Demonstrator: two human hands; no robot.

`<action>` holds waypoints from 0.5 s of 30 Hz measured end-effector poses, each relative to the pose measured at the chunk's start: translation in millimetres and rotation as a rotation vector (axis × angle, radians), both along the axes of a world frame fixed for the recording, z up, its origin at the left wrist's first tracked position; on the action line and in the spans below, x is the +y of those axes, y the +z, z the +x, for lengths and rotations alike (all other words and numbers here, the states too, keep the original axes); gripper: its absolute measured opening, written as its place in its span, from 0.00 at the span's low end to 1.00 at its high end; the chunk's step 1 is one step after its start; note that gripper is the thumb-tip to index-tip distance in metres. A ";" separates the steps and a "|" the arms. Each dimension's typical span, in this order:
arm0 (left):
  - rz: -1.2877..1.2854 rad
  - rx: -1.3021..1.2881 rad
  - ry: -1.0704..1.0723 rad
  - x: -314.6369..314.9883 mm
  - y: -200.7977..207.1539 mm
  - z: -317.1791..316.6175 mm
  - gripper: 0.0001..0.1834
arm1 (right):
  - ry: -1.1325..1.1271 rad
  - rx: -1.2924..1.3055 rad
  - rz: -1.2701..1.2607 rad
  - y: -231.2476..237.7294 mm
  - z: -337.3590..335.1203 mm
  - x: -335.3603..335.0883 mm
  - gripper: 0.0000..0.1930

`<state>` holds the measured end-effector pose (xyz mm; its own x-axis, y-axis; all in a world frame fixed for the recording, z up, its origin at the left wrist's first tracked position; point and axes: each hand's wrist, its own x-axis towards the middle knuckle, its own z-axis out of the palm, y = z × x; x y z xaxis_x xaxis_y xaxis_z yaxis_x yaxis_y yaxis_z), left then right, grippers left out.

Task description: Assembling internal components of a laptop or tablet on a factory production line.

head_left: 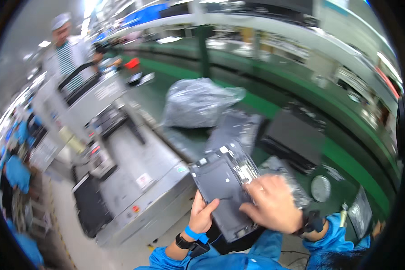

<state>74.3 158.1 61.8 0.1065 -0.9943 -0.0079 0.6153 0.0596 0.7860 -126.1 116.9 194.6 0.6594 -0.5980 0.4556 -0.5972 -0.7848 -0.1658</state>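
Observation:
My left hand grips the lower left edge of a dark, flat device casing, thumb on its face and fingers beneath. The casing is tilted in front of me. White squares dot its top, and exposed electronic parts run along its right side. Over that right side is my right hand, slightly blurred, its fingers bent and its thumb apart from them. Its fingertips are close to the exposed parts; whether they touch is unclear. No object shows between thumb and fingers.
Beyond the casing, a clear plastic bag, another dark panel and stacked black panels lie on the green bench. A round pale disc is at right. A grey machine stands left, with a person behind it.

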 end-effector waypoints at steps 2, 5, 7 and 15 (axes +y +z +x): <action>0.040 -0.001 0.067 46.7 -8.3 58.1 0.36 | -0.005 -0.151 0.081 -13.2 45.2 -26.9 0.37; 0.121 0.032 0.146 102.6 -6.3 106.9 0.35 | 0.161 -0.148 1.203 -52.3 109.2 -40.4 0.45; 0.131 -0.043 0.267 128.7 1.3 154.7 0.34 | 0.353 -0.454 1.488 -80.5 178.8 -12.5 0.37; 0.303 -1.130 0.768 220.5 26.8 403.3 0.39 | 0.647 -0.836 1.591 -103.3 445.0 49.4 0.29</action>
